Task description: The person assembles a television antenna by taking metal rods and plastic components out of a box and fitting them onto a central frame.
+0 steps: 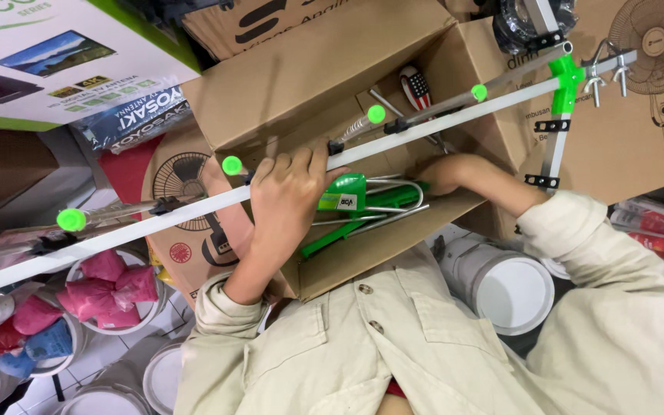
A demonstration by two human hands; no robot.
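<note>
My left hand (286, 196) is closed around a long white antenna rod (155, 219) that runs slantwise across an open cardboard box (309, 84). Thin metal cross-rods with round green caps (376, 114) are clipped along the rod, and a green bracket (566, 77) sits near its far right end. My right hand (447, 173) reaches into the box beside a green plastic part (343, 192) and a bent metal loop (401, 196). Its fingers are hidden, so I cannot see whether it holds anything. A screwdriver with a striped handle (415, 88) lies deeper in the box.
White tubs holding pink bags (109, 292) stand at the lower left. A white lidded bucket (501, 284) sits at the right, with several tubes (655, 230) beyond it. Cardboard fan boxes (639, 115) and a printed carton (55, 54) crowd around the open box.
</note>
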